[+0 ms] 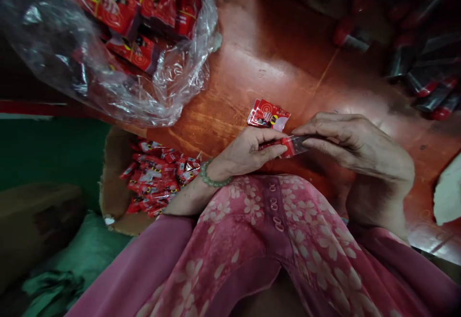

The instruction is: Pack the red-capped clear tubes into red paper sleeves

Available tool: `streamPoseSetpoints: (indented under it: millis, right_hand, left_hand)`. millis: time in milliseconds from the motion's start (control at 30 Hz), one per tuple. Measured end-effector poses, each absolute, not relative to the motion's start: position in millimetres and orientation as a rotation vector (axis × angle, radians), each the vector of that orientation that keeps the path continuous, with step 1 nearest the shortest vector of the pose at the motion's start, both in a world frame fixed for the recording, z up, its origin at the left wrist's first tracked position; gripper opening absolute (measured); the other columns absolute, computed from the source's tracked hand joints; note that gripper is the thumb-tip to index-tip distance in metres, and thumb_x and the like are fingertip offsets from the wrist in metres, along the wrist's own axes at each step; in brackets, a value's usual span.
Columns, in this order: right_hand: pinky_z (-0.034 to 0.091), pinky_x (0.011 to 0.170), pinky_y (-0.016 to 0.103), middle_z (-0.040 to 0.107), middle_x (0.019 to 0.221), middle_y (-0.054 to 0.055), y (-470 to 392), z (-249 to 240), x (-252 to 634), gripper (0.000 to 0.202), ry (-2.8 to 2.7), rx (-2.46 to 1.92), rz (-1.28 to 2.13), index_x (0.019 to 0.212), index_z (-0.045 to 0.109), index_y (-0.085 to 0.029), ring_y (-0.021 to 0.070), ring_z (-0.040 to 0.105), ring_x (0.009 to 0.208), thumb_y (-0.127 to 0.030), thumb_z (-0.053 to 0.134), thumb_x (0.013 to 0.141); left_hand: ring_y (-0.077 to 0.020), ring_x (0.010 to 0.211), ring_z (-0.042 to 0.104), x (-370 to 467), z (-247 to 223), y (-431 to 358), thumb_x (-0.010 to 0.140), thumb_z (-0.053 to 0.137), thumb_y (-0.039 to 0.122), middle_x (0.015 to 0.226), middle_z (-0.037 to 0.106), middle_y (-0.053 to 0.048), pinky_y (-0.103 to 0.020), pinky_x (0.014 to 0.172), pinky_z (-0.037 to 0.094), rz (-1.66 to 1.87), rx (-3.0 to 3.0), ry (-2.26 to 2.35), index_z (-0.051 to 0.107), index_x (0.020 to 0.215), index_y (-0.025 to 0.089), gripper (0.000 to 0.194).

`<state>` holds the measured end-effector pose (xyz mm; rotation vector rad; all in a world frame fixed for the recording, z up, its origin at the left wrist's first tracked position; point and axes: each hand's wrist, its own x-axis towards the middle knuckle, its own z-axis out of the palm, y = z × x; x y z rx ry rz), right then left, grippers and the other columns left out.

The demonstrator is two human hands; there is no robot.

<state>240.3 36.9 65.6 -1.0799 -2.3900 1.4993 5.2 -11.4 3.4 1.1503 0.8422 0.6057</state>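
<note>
My left hand [248, 152], with a green bead bracelet at the wrist, pinches the red end of a small packet [289, 147] between thumb and fingers. The packet's dark, clear end is gripped by the thumb and fingers of my right hand [345, 139]. Both hands are near the table edge, in front of the pink floral clothing. Just beyond my left fingers, a small stack of red packets [268, 115] lies flat on the reddish-brown table [234, 81].
A clear plastic bag [169, 91] at the upper left holds bundled red packets [118, 7]. Below it, a cardboard box [111, 182] contains many loose red packets [154, 177]. Dark packets with red ends [435, 98] lie at the far right. A pale object [448, 192] sits at the right edge.
</note>
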Motion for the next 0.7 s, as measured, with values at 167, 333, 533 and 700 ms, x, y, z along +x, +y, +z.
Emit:
streamPoseSetpoints:
  millis: [167, 333, 533, 700]
  right_hand:
    - [0.052, 0.078, 0.032, 0.079, 0.098, 0.005, 34.6, 62.3, 240.4, 0.029, -2.338, -1.055, 1.52, 0.114, 0.078, -0.026, 0.0208, 0.072, 0.085, -0.041, 0.056, 0.103]
    - [0.053, 0.08, 0.033, 0.08, 0.1, 0.004, 31.5, 62.6, 235.6, 0.026, -2.35, -1.091, 1.417, 0.113, 0.079, -0.027, 0.0212, 0.073, 0.086, -0.035, 0.057, 0.102]
    - [0.055, 0.078, 0.032, 0.08, 0.098, 0.004, 28.1, 57.5, 233.4, 0.026, -2.282, -1.133, 1.53, 0.109, 0.079, -0.026, 0.0202, 0.073, 0.083, -0.038, 0.058, 0.101]
    - [0.055, 0.075, 0.031, 0.081, 0.094, 0.004, 25.4, 52.6, 234.8, 0.023, -2.186, -1.17, 1.56, 0.105, 0.079, -0.023, 0.0191, 0.073, 0.08, -0.036, 0.061, 0.099]
  left_hand:
    - [-0.0135, 0.079, 0.065, -3.1, 12.0, -1.7, 0.095, 0.065, 0.037, 0.089, 0.075, -0.003, -0.024, 0.076, 0.05, 0.446, 1.253, 0.77, 0.077, 0.097, 0.013, 0.027]
    - [-0.0158, 0.084, 0.069, -4.0, 13.1, 1.0, 0.083, 0.079, 0.033, 0.09, 0.078, -0.003, -0.028, 0.085, 0.054, 0.463, 1.188, 0.816, 0.079, 0.094, 0.014, 0.021]
    - [-0.0132, 0.074, 0.067, 1.3, 6.3, 0.2, 0.088, 0.075, 0.047, 0.082, 0.077, -0.005, -0.026, 0.075, 0.055, 0.388, 0.928, 0.735, 0.078, 0.082, 0.014, 0.034]
    - [-0.0149, 0.077, 0.069, 0.1, 5.3, 0.6, 0.089, 0.071, 0.055, 0.084, 0.077, -0.007, -0.028, 0.077, 0.056, 0.365, 0.9, 0.698, 0.077, 0.083, 0.013, 0.043]
